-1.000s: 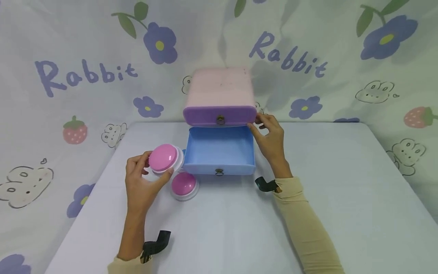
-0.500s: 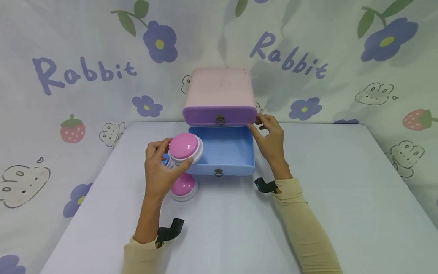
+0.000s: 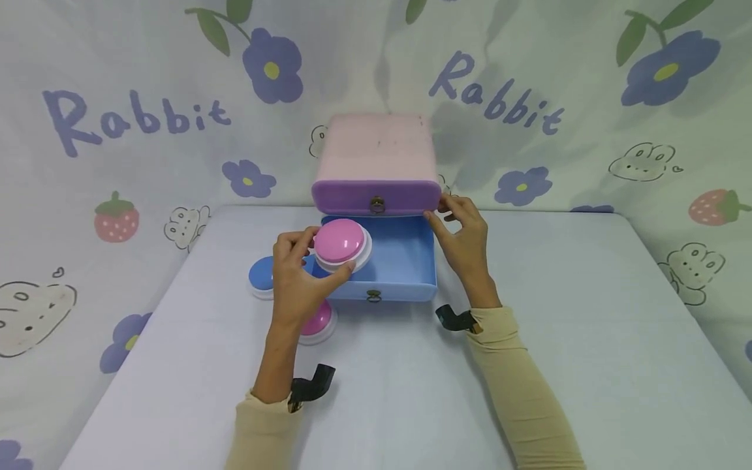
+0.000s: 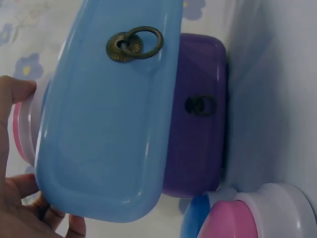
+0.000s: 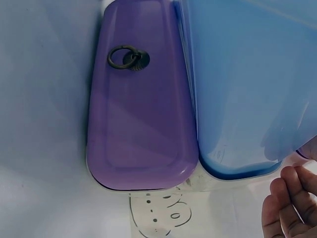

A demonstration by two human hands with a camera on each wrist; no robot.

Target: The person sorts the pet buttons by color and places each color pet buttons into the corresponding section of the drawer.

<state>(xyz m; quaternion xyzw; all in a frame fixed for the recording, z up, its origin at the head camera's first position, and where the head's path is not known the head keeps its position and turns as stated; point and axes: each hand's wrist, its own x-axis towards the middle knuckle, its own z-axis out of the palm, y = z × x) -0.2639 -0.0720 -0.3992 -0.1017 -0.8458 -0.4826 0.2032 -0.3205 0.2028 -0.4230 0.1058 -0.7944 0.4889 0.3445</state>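
My left hand (image 3: 299,281) grips a round push button (image 3: 339,240) with a pink dome and white base, tilted over the left part of the pulled-out blue drawer (image 3: 405,254). In the left wrist view the blue drawer front (image 4: 109,129) hides most of that button. The drawer belongs to a small pink drawer cabinet (image 3: 378,147). Above the blue drawer, a purple drawer (image 3: 343,197) is closed. My right hand (image 3: 467,238) holds the cabinet's right front corner beside it, thumb in front and fingers at the side.
On the table (image 3: 564,339), a second pink-domed button (image 3: 317,323) lies left of the drawer's front. A blue-domed button (image 3: 261,274) sits farther left, partly behind my left hand. Below the blue drawer, the wrist views show another closed purple drawer (image 5: 141,119). A printed cloth (image 3: 194,59) hangs behind.
My left hand has carried the pink-domed button rightward and away from me, from beside the blue drawer to over it. The right hand has stayed at the cabinet's corner.
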